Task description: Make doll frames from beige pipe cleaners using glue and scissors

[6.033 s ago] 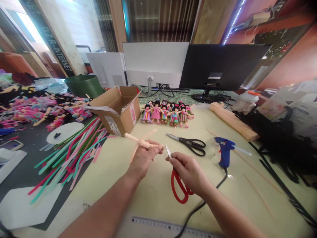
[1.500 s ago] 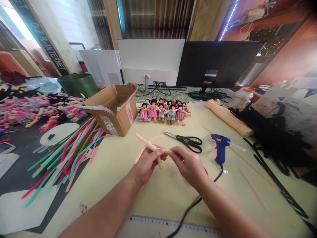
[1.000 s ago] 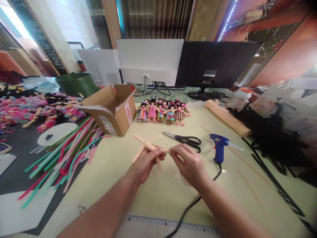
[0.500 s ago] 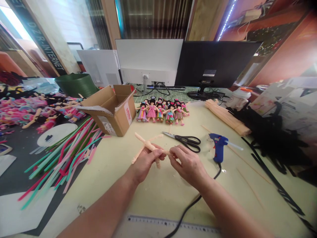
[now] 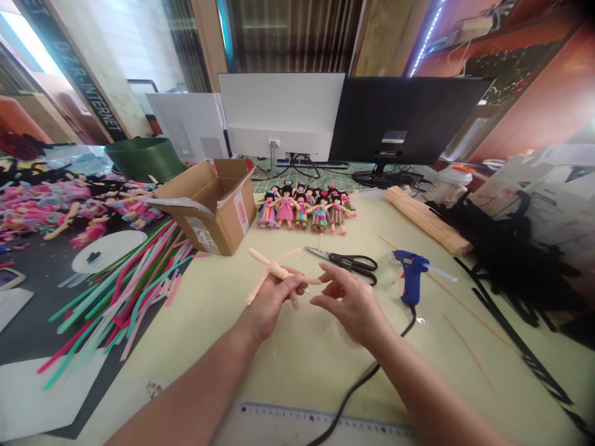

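A peach-coloured pipe-cleaner doll body with several thin limbs is pinched between the thumb and fingers of my left hand. One limb sticks out to the right, past my left fingertips. My right hand is just beside that limb's end, thumb and fingers apart, with nothing visible between them. Behind my right hand lie black-handled scissors, blades pointing left. Further right, a blue hot glue gun rests on the table with its cord running toward me.
An open cardboard box stands behind left, beside several finished dolls. Colourful pipe cleaners lie at left. A peach bundle and a black fuzzy pile are at right. A ruler lies near me.
My right hand has let go of the doll body's limb end and opened, moving slightly right. My left hand still holds the body, which has shifted slightly left.
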`<control>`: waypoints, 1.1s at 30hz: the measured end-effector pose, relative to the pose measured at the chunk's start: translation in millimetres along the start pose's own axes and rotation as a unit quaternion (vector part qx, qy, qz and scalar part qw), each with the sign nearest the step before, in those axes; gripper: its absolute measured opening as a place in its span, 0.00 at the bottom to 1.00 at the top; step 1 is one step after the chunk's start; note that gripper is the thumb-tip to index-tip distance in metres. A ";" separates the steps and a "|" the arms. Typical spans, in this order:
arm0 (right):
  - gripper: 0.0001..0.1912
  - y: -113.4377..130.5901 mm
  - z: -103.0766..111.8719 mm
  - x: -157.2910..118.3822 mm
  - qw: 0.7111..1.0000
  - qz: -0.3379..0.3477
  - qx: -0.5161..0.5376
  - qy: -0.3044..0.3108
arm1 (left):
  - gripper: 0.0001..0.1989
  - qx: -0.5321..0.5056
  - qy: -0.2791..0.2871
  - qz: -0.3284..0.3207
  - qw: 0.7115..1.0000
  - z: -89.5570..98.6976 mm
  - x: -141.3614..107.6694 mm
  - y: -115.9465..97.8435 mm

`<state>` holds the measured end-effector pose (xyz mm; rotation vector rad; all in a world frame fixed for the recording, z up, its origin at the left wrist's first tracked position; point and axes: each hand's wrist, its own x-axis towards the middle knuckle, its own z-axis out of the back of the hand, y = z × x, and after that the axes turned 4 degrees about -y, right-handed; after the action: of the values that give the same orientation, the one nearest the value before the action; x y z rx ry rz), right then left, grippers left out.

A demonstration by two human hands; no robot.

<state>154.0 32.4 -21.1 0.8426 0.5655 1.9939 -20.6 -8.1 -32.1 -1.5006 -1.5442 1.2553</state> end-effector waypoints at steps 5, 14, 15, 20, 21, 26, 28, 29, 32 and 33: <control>0.09 2.0 -1.5 -4.4 0.994 0.087 -0.058 -0.011 | 0.11 0.023 0.023 -0.001 0.999 -1.3 -0.7 2.5; 0.16 5.3 -3.3 -5.9 0.974 0.130 -0.182 -0.029 | 0.12 0.005 0.032 0.018 0.999 -1.1 -2.2 1.3; 0.16 5.6 -2.7 -5.8 0.975 0.128 -0.181 -0.029 | 0.13 0.006 0.028 0.021 0.999 -0.4 -2.0 1.6; 0.09 3.5 -2.5 -3.4 0.998 0.017 -0.046 0.030 | 0.13 0.007 0.008 0.016 1.000 6.3 2.5 -0.1; 0.19 2.8 -2.7 -2.4 0.999 -0.018 -0.004 0.043 | 0.13 0.000 0.003 0.016 1.000 8.3 3.9 -1.4; 0.15 3.4 -1.8 1.7 0.988 -0.078 0.117 0.056 | 0.15 0.010 -0.003 0.027 1.000 14.9 9.1 -7.0; 0.14 5.5 -1.2 1.7 0.987 -0.070 0.123 0.073 | 0.15 0.026 0.013 0.041 0.999 14.4 9.0 -6.8; 0.14 6.6 -1.1 1.4 0.987 -0.070 0.118 0.082 | 0.15 0.030 0.024 0.047 0.998 13.7 8.4 -6.2; 0.11 8.6 -2.2 -0.4 0.987 -0.079 0.092 0.103 | 0.16 0.034 0.054 0.056 0.996 11.4 6.6 -4.4; 0.10 8.8 -2.8 -1.0 0.988 -0.082 0.085 0.103 | 0.16 0.039 0.058 0.057 0.996 11.0 6.1 -4.0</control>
<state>147.5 26.8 -17.5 0.6710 0.9065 1.9109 -33.0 -3.8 -33.2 -1.6008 -1.3374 1.2529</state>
